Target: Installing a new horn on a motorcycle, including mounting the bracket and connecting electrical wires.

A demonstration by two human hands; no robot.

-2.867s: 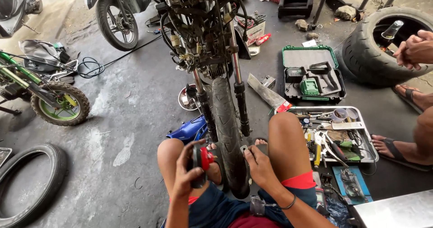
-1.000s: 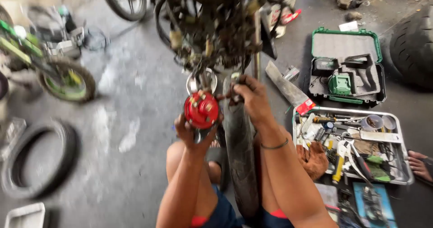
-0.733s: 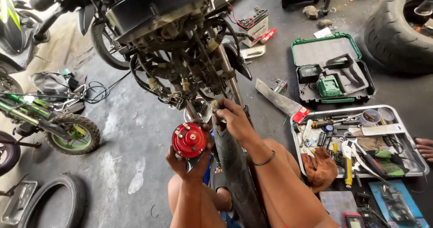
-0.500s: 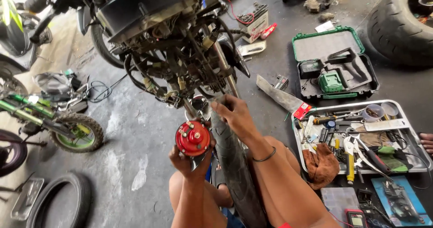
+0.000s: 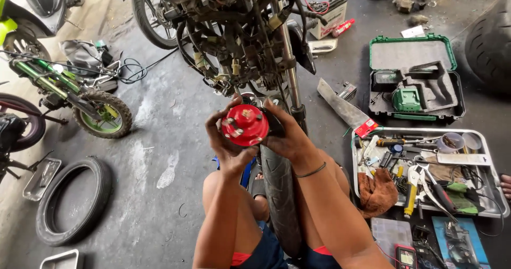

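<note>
Red disc horn: cupped in left hand, fingers curled round its rim, raised before the stripped motorcycle's fork, face turned up for viewing. Right hand: closed on the horn's rear, steadying it. Front tyre: between the knees. Tool tray: on floor, within right reach.

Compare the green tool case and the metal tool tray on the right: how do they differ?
The green tool case is plastic, lid open, holding a few items in moulded slots. The metal tool tray is open-topped, silver, and crammed with loose hand tools and a brown rag. The case lies farther from the person, the tray nearer. Both rest on the concrete floor.
</note>
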